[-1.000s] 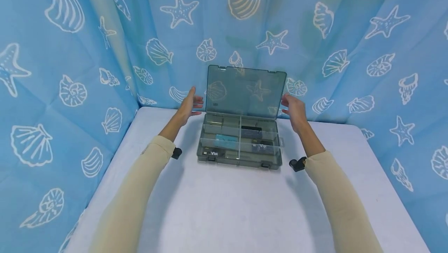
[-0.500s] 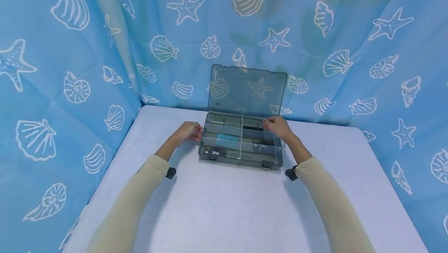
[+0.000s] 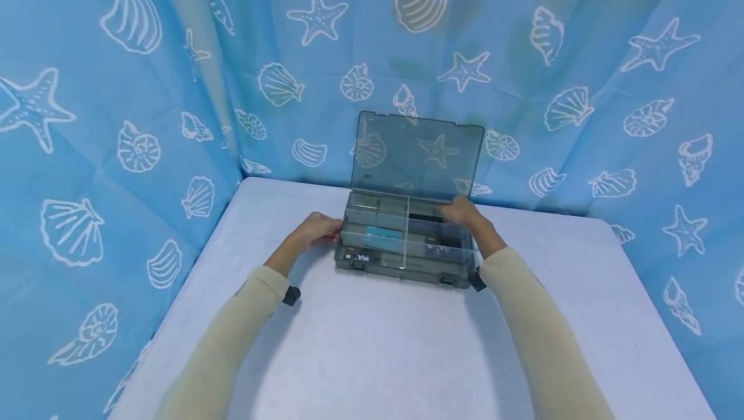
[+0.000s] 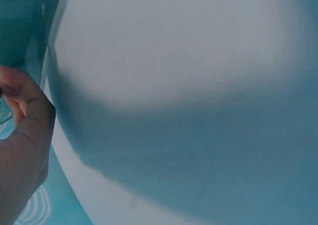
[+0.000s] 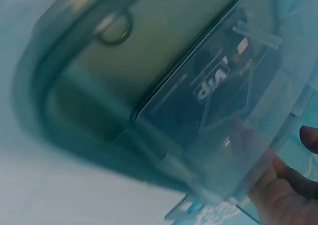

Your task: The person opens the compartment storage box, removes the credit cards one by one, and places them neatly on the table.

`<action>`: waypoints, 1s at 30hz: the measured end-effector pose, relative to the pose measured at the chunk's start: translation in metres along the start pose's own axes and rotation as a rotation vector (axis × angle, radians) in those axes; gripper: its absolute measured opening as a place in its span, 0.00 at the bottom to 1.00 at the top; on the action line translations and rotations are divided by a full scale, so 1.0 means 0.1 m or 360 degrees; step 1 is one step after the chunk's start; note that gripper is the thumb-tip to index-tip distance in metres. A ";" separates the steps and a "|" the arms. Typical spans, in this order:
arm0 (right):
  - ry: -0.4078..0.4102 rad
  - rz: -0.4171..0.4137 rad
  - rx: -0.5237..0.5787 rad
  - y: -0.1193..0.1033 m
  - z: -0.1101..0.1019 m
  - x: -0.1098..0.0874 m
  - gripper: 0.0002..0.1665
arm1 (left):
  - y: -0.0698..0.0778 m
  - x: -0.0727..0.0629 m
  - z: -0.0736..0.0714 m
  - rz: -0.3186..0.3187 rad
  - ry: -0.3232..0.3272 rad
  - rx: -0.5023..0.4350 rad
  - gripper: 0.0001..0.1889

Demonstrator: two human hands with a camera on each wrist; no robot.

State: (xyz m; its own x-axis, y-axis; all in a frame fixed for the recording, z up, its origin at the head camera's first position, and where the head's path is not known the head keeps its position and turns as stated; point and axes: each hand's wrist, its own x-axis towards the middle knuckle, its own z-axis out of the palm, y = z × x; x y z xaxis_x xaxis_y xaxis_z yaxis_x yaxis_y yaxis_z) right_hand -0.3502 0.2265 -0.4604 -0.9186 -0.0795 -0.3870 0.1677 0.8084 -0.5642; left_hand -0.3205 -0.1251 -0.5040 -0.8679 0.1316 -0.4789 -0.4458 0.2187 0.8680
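Note:
A smoky clear plastic compartment box [image 3: 407, 273] stands on the table with its lid [image 3: 418, 155] raised against the curtain. My left hand [image 3: 316, 229] holds its left side, fingers curled at the wall. My right hand [image 3: 463, 213] reaches over the back right compartment, fingertips close to a black card [image 3: 427, 218] there; in the right wrist view thumb and fingers are apart, partly behind a clear divider. A light blue card [image 3: 382, 237] lies in the middle left compartment, a black "Vip" card [image 3: 360, 256] at front left, and another dark "Vip" card [image 5: 213, 81] on the right side.
The box stands toward the back of a white-covered table [image 3: 383, 342]. A blue curtain [image 3: 314, 97] with white shells and starfish hangs close behind and along the sides. Clear dividers [image 3: 405, 239] split the box into several compartments.
My left hand has come down from beside the lid to the box's left wall. The right hand has moved from the lid's right edge into the back right compartment.

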 end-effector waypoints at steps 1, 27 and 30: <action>-0.0007 0.0015 0.0005 0.00 0.01 0.01 0.37 | -0.01 0.00 0.01 -0.0007 0.0003 -0.0005 0.17; 0.0273 0.0073 0.0871 0.05 0.13 0.05 0.17 | 0.03 0.02 -0.01 -0.0110 0.0029 -0.0003 0.14; 0.0291 0.0068 0.0818 0.05 0.14 0.04 0.18 | 0.01 0.01 -0.02 -0.0110 0.0034 0.0002 0.14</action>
State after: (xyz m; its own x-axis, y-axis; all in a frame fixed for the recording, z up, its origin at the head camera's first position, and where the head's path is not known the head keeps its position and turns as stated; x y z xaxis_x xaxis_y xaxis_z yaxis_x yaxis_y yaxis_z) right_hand -0.3476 0.2217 -0.4752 -0.9468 0.0867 -0.3100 0.3172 0.4161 -0.8522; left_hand -0.3226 -0.1264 -0.5034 -0.8395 0.0956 -0.5349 -0.5047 0.2278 0.8327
